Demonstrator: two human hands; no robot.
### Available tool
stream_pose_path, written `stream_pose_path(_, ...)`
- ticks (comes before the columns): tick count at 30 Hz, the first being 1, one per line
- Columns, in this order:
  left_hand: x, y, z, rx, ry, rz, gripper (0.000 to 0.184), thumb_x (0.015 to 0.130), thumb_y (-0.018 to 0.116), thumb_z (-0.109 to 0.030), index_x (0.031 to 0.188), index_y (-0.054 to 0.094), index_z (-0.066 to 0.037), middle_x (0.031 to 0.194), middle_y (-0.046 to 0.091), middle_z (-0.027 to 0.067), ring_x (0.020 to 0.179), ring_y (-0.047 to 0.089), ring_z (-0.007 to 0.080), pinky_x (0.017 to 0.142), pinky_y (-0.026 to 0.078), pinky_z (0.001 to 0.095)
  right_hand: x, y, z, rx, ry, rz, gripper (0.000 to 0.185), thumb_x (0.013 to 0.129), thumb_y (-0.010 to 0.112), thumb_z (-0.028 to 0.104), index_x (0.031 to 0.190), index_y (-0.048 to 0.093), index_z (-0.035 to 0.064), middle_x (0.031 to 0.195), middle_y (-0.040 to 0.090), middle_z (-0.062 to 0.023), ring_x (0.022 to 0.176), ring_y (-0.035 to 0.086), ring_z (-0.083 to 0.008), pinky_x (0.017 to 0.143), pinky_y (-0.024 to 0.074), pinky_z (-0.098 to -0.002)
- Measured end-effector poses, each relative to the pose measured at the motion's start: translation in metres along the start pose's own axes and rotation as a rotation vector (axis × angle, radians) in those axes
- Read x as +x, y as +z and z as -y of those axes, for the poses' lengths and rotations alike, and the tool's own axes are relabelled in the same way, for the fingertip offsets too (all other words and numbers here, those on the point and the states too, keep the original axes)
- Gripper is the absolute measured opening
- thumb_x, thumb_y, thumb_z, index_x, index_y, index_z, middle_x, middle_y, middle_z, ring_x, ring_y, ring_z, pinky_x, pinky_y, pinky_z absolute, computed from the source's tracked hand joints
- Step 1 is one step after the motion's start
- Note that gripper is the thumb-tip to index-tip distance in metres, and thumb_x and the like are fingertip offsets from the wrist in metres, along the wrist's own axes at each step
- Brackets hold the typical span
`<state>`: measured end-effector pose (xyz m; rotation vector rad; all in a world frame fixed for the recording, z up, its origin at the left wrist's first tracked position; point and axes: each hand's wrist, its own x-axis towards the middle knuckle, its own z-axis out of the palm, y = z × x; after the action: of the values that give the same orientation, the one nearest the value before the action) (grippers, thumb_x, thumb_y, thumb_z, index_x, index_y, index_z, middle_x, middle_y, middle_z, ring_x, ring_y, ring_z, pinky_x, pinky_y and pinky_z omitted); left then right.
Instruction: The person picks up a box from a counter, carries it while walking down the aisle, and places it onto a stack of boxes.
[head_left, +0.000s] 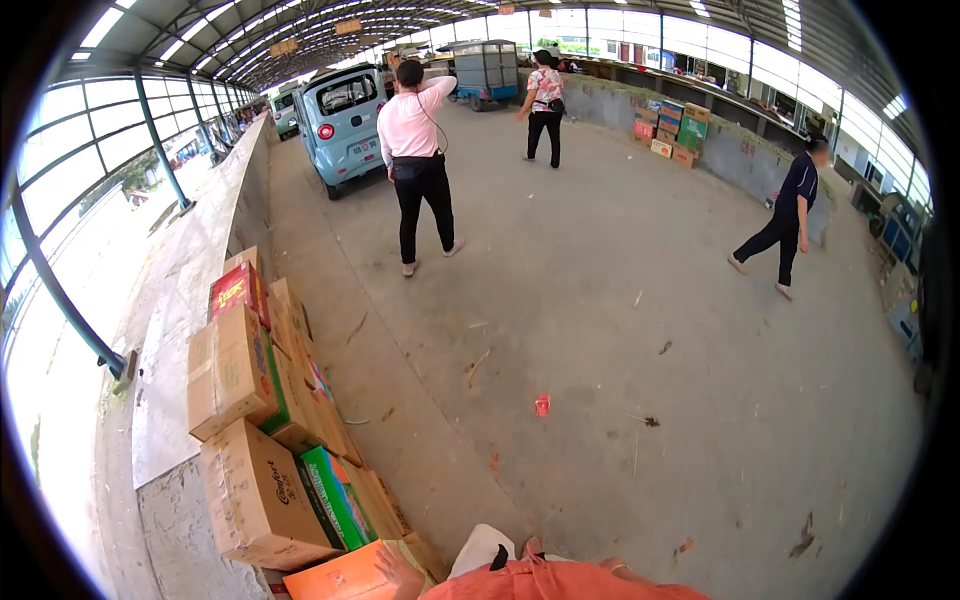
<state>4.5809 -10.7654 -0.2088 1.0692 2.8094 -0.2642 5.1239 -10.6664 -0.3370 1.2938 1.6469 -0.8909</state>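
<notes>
At the bottom of the view my left hand (402, 572) is beside the end of an orange cardboard box (335, 575). Its fingers look spread and it holds nothing that I can see; whether it touches the box is unclear. Only a sliver of what appears to be my right hand or wrist (618, 568) shows beside my orange top, its fingers hidden. Next to the orange box are a brown carton marked "Comfort" (265, 495) and a green box (337, 498). Farther up the stack sit a taped brown carton (230, 372) and a red box (240, 292).
The stacked boxes line a low concrete wall (250, 190) on the left. Three people stand or walk ahead on the concrete floor (560, 300). Beyond are a light-blue van (345, 125) and a blue cargo vehicle (485, 75). More boxes (672, 130) stand by the far wall.
</notes>
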Motion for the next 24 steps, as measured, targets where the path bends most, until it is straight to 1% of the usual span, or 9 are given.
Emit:
stream_pose_path(1,0.004,0.012,-0.006,0.035,0.088,-0.132,0.086,0.075,0.075,-0.036,0.149,0.038,-0.016,0.163,0.017,0.0169,0.152,0.013,0.0344,0.12,0.013,0.0558,0.003,0.008,0.006,0.201,-0.02,-0.016,0.046,0.094,0.054,0.034,0.128,0.064,0.0056,0.14,0.056,-0.0171,0.131,0.052,-0.0332,0.107,0.0446,-0.0426)
stream_pose_path(4,0.022,0.012,-0.027,0.117,0.197,-0.121,0.085,0.076,0.073,-0.039,0.151,0.037,-0.021,0.162,0.023,0.0155,0.151,0.016,0.0341,0.121,0.011,0.0547,-0.019,-0.041,0.038,0.553,0.06,-0.038,0.048,0.094,0.054,0.036,0.13,0.063,0.0054,0.14,0.056,-0.0173,0.131,0.052,-0.0337,0.108,0.0438,-0.0427)
stream_pose_path(7,0.047,-0.009,-0.043,0.025,0.325,0.073,0.086,0.075,0.073,-0.042,0.151,0.037,-0.02,0.162,0.023,0.015,0.151,0.016,0.0348,0.121,0.011,0.0542,-0.025,-0.087,0.062,0.662,0.078,-0.094,0.05,0.094,0.054,0.037,0.131,0.062,0.0052,0.14,0.056,-0.0174,0.131,0.052,-0.0342,0.108,0.0429,-0.0428)
stream_pose_path(10,0.097,-0.001,-0.061,-0.012,0.349,0.105,0.088,0.075,0.072,-0.044,0.151,0.036,-0.018,0.162,0.022,0.0166,0.151,0.015,0.0359,0.121,0.011,0.0542,-0.033,-0.13,0.086,0.716,0.082,-0.146,0.052,0.094,0.054,0.038,0.133,0.06,0.005,0.14,0.056,-0.0176,0.131,0.052,-0.0346,0.109,0.0421,-0.0429)
stream_pose_path(13,0.15,0.015,-0.079,0.143,0.421,-0.09,0.102,0.082,0.066,-0.058,0.158,0.016,-0.013,0.161,0.016,0.0259,0.146,0.019,0.0463,0.112,0.027,0.0637,-0.037,-0.17,0.109,0.73,0.091,-0.177,0.053,0.094,0.054,0.039,0.134,0.059,0.0048,0.14,0.056,-0.0177,0.131,0.052,-0.0351,0.109,0.0413,-0.043)
stream_pose_path(16,0.214,-0.022,-0.084,-0.07,0.308,0.267,0.099,0.073,0.074,-0.038,0.157,0.026,-0.016,0.163,0.013,0.0218,0.152,0.006,0.0381,0.121,0.009,0.0533,-0.033,-0.205,0.137,0.74,0.09,-0.212,0.055,0.094,0.054,0.04,0.136,0.057,0.0046,0.14,0.056,-0.0179,0.131,0.052,-0.0355,0.11,0.0405,-0.0431)
stream_pose_path(19,0.271,-0.05,-0.09,-0.076,0.187,0.227,0.086,0.076,0.071,-0.044,0.15,0.038,-0.015,0.16,0.024,0.0183,0.15,0.016,0.0353,0.12,0.014,0.0537,-0.028,-0.241,0.171,0.767,0.074,-0.285,0.057,0.094,0.054,0.042,0.137,0.056,0.0044,0.14,0.056,-0.0181,0.131,0.051,-0.036,0.11,0.0397,-0.0432)
stream_pose_path(22,0.317,-0.055,-0.084,-0.141,0.158,0.206,0.087,0.076,0.071,-0.045,0.149,0.038,-0.014,0.159,0.025,0.0178,0.15,0.017,0.035,0.119,0.018,0.0534,-0.017,-0.285,0.209,0.802,0.069,-0.424,0.059,0.094,0.054,0.043,0.139,0.054,0.0042,0.14,0.056,-0.0182,0.13,0.051,-0.0365,0.111,0.0388,-0.0434)
stream_pose_path(24,0.335,-0.078,-0.088,-0.183,0.114,0.282,0.084,0.076,0.068,-0.039,0.149,0.036,-0.013,0.159,0.024,0.0165,0.15,0.017,0.0343,0.118,0.019,0.0542,-0.002,-0.317,0.226,0.895,0.115,-0.562,0.063,0.094,0.055,0.046,0.141,0.052,0.0038,0.14,0.056,-0.0183,0.131,0.051,-0.0362,0.111,0.0386,-0.0429)
